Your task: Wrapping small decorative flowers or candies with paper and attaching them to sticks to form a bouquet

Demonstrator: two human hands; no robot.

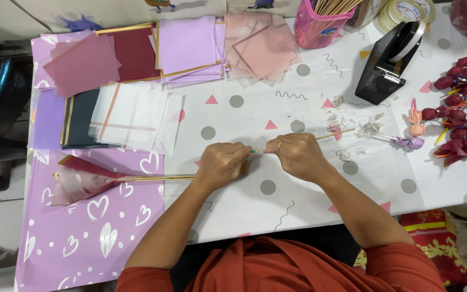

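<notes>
Lilac wrapping paper (90, 238) with white hearts covers the table's left end, and we take the thin wooden stick (163, 177) as our landmark. At the stick's far left tip sits a wrapped cone (82, 181) of dark red and sheer pink paper, lying on the lilac sheet. Beyond the stick, toward the table's back edge, lie stacks of paper squares (136, 116) in white, navy, maroon, lilac and pale pink.

The stick's long axis runs left to right across the table, tilted slightly upward to the right. Our left hand (221, 162) closes around it from above, fingers curled tight. Just right of that, our right hand (297, 156) pinches the same line, thumb and forefinger narrow, with a short green bit (257, 151) showing between the two hands. The hands are nearly touching; the stick passes through both, its right end (335, 133) poking out past the right hand.

Right of the stick's end lie scraps of clear wrap (368, 128) and a small purple-wrapped bud (409, 143). Further right sits a pile of dark red wrapped buds (460, 116); behind them stand a black tape dispenser (387, 62) and a pink holder of sticks (320, 21).

The white tablecloth (298, 205) has grey dots and pink triangles.
</notes>
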